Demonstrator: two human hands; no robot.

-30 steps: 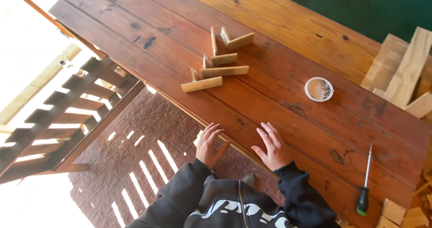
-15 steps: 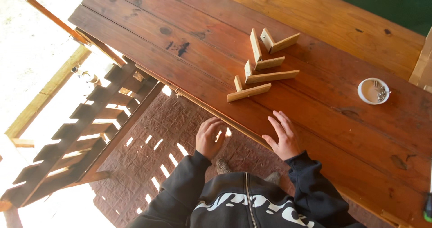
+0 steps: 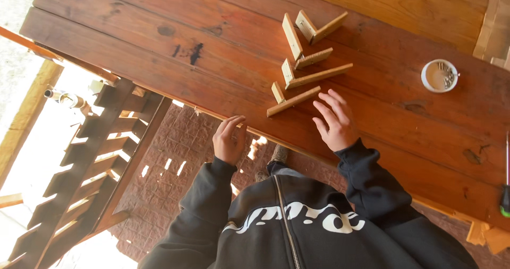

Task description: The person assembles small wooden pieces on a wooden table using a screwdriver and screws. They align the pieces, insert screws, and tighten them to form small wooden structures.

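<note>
Right hand (image 3: 336,124) hovers by the L-shaped wooden pieces (image 3: 293,100), fingers spread; left hand (image 3: 228,140) loosely curled, empty.

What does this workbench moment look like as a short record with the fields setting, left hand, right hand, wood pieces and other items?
setting: red-brown plank table
left hand: left hand, empty, at the table's near edge
right hand: right hand, empty, open, flat on the table beside the pale wooden strips
wood pieces: several L-shaped pairs, stepped in a row
other items: small white dish; screwdriver at the right edge

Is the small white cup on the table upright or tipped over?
Upright. The white cup shows its round open mouth to the camera, with small metal pieces lying inside, on the table beyond the right hand.
</note>
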